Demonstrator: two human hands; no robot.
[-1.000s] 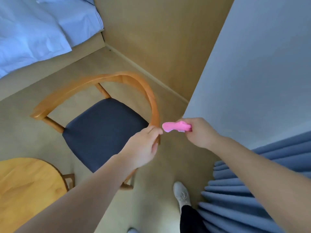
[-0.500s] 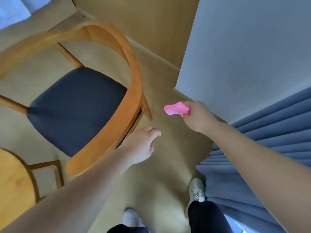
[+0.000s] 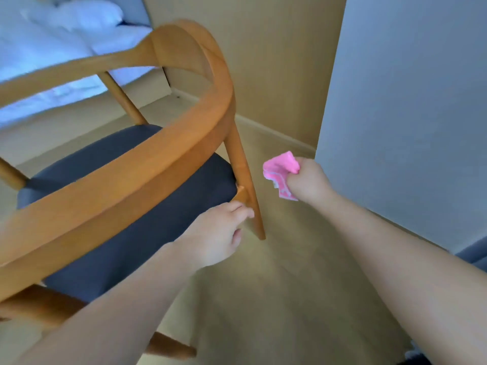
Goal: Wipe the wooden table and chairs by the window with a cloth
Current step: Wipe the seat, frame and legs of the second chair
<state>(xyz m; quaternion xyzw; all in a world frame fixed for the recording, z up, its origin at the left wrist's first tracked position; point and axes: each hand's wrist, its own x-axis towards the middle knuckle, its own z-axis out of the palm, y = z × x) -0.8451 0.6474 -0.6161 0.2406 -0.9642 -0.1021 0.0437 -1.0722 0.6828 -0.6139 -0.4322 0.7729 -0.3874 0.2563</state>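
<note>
In the head view, a wooden chair point(image 3: 147, 159) with a curved backrest rail and a dark seat cushion point(image 3: 137, 206) is seen from above, filling the left and middle of the picture; it stands on a beige floor point(image 3: 276, 285). The left hand point(image 3: 213, 238) is held at the corner of the seat, beside the chair's rear leg point(image 3: 245, 185), with its fingertips point(image 3: 243, 213) touching or just short of the wood where the leg meets the seat frame; the fingers are loosely curled and nothing is gripped in them. The right hand point(image 3: 308, 183) is closed into a fist around a crumpled pink cloth point(image 3: 283, 172), which sticks out from the thumb side toward the chair. The cloth is held in the air just to the right of the rear leg, apart from the wood. A pale wall point(image 3: 408, 101) is seen to the right, a wooden panel point(image 3: 276, 61) behind the chair, and white bedding point(image 3: 52, 48) at the upper left, blurred.
</note>
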